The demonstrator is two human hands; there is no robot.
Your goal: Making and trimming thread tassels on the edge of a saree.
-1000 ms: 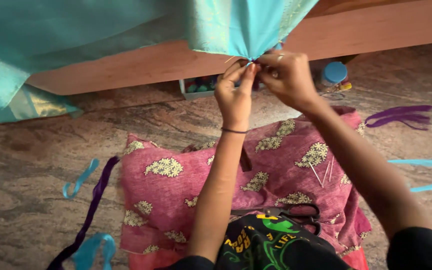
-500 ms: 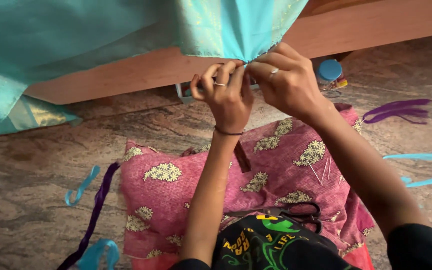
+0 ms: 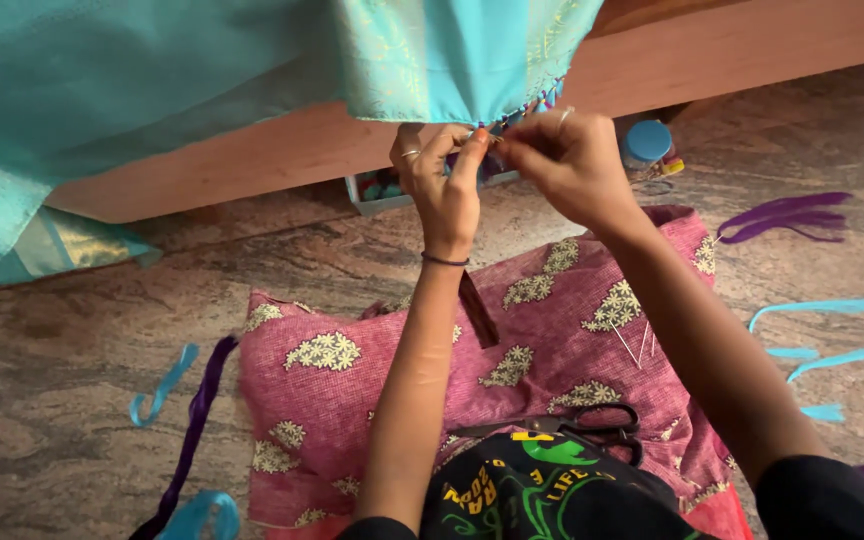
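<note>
Left hand [image 3: 444,180]: raised, fingers pinched on the lower edge of the cloth [image 3: 452,60]; a ring and a thin wrist band show.
Right hand [image 3: 564,160]: just beside the left, fingertips pinched at the same edge, where small tassels [image 3: 537,103] hang.
Cloth: turquoise, hangs over the wooden bed frame [image 3: 752,50] above both hands.
Cushion [image 3: 552,320]: pink, flowered, on the floor below the hands.
Scissors [image 3: 592,425]: black-handled, on the cushion near the forearms.
Threads [image 3: 782,215]: purple bundle on the floor, right of the right hand.
Jar [image 3: 646,143]: blue-lidded, just right of the right hand.
</note>
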